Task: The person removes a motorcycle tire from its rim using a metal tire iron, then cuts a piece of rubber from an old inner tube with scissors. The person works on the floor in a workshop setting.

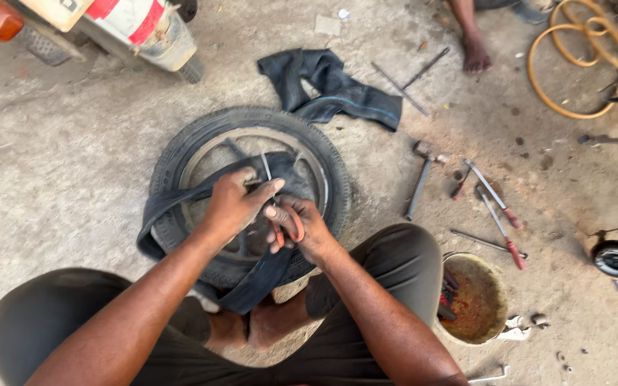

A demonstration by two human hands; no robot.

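Limp black rubber inner tube [180, 204] pinched by left hand [234, 207], scissors [280, 207] in right hand [305, 229].

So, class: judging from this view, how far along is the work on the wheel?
Done: the inner tube is out, draped across the tyre. In hand: the left hand pinches the tube while the right hand works red-handled scissors. Left: the tube is not refitted; hammer and screwdrivers lie beside.

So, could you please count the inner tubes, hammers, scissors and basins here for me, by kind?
Inner tubes: 2, the held inner tube and the loose inner tube
Hammer: 1
Scissors: 1
Basin: 1
Total: 5
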